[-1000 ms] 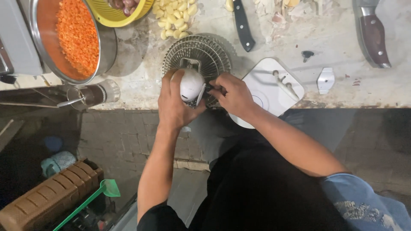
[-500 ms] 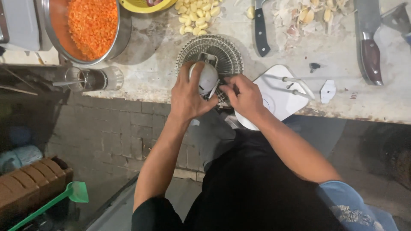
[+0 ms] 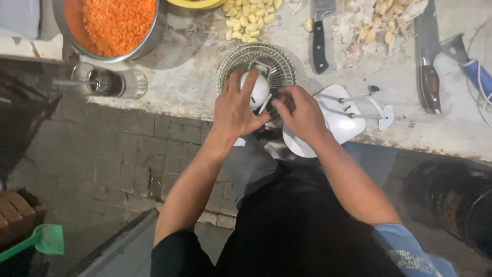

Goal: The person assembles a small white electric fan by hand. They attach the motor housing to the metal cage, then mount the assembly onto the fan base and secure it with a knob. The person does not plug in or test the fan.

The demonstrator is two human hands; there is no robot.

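Note:
My left hand (image 3: pixel 235 112) wraps around a small white rounded device body (image 3: pixel 256 90) held over a round wire grille (image 3: pixel 256 61) on the worktop edge. My right hand (image 3: pixel 301 114) pinches a dark part beside the white body, at its right side. What the fingers grip there is mostly hidden. Just right of my hands lies a white plastic lid-like piece (image 3: pixel 333 123) with a grey bladed shaft (image 3: pixel 359 100) resting on it.
A metal bowl of orange grated food (image 3: pixel 115 23) stands at the back left, with a glass (image 3: pixel 110 82) near the edge. Peeled garlic cloves (image 3: pixel 248 23), a black-handled knife (image 3: pixel 319 41), garlic skins (image 3: pixel 376 23) and a cleaver (image 3: pixel 428 61) lie behind. A green scoop (image 3: pixel 38 240) is on the floor.
The view has shifted, so the worktop sits further right in frame. Both hands stay on the white body, with my right fingers working at its side.

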